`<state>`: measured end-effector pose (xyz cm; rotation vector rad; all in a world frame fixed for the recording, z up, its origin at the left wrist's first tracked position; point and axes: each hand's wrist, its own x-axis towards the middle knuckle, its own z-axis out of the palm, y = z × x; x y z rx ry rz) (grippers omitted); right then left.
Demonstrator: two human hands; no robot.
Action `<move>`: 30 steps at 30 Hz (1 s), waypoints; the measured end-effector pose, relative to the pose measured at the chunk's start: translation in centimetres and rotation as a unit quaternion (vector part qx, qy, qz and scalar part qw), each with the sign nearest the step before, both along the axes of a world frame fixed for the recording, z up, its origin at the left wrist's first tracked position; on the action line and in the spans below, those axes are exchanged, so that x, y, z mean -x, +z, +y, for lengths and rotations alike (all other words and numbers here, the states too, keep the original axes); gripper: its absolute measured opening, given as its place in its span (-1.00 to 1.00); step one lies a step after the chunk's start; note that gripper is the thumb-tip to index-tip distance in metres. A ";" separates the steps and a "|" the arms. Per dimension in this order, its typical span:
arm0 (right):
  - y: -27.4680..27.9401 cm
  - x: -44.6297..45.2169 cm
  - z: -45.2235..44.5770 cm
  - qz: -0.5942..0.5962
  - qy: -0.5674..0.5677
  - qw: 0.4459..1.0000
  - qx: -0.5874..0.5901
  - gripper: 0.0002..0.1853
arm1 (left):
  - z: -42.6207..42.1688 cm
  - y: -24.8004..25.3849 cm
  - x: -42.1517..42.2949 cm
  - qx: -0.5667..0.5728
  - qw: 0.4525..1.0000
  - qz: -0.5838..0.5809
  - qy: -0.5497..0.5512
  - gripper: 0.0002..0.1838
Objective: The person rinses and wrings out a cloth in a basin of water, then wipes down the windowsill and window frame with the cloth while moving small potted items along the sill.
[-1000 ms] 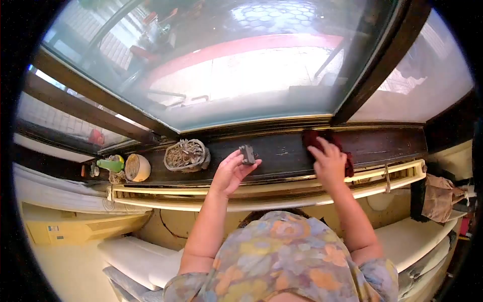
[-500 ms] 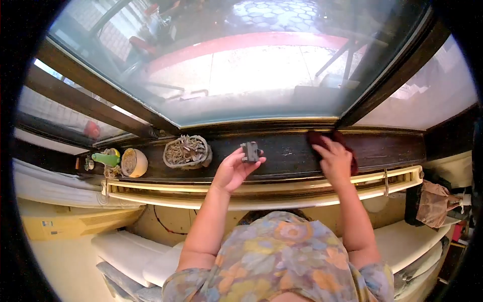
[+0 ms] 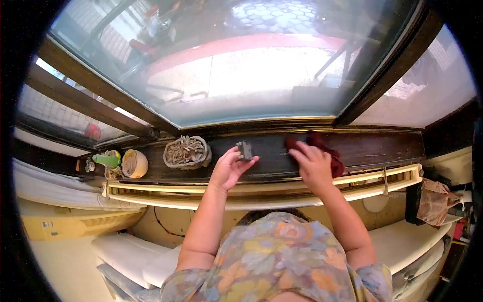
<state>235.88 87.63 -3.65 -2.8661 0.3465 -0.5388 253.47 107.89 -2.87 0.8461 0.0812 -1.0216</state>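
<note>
Between the thumb and fingers of my left hand [image 3: 229, 168] is a small grey blocky object [image 3: 245, 150], held just above the dark wooden sill [image 3: 271, 148]. Its exact kind is too small to make out. My right hand [image 3: 316, 165] presses on a dark red cloth [image 3: 332, 155] lying bunched on the sill, its fingers over the cloth's left part. To the left of my left hand stands an oval stone-like planter [image 3: 187, 165] with a dry-looking plant in it.
Further left are a round pale pot [image 3: 141, 164] and a green bottle-like object [image 3: 106, 159]. A large window [image 3: 241, 90] rises behind the sill. Along the near edge runs a cream rail [image 3: 261, 202]. A brown bag [image 3: 433, 204] is at the far right.
My right hand and the red cloth have slid left along the sill. My left hand has shifted slightly left, and the grey object has turned a little in its fingers.
</note>
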 end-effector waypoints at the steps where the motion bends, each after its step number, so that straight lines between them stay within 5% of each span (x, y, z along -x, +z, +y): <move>1: 0.0 -0.3 0.3 0.028 0.036 0.998 0.032 -0.46 | -0.1 0.0 0.0 0.001 1.000 -0.001 -0.002 -0.73; 10: 0.1 3.2 -5.8 0.052 -0.197 0.978 -0.052 -0.56 | -0.4 -0.5 0.6 -0.009 1.000 0.000 -0.018 -0.64; 17: 4.6 0.4 2.3 -0.159 -0.025 0.936 -0.314 -0.61 | -2.7 -1.0 2.8 0.017 0.999 0.012 -0.038 -0.63; 21: 4.5 -1.2 6.9 -0.116 0.002 0.973 -0.197 -0.56 | -4.0 0.0 4.9 0.030 0.998 -0.031 -0.046 -0.67; 28: 3.4 -3.5 4.1 -0.118 -0.037 0.976 -0.178 -0.68 | -3.7 2.1 5.0 0.001 0.994 -0.061 -0.095 -0.59; 30: 2.2 -3.9 3.1 -0.148 -0.071 0.910 -0.382 -0.73 | -3.9 1.8 4.9 -0.009 0.992 -0.073 -0.099 -0.58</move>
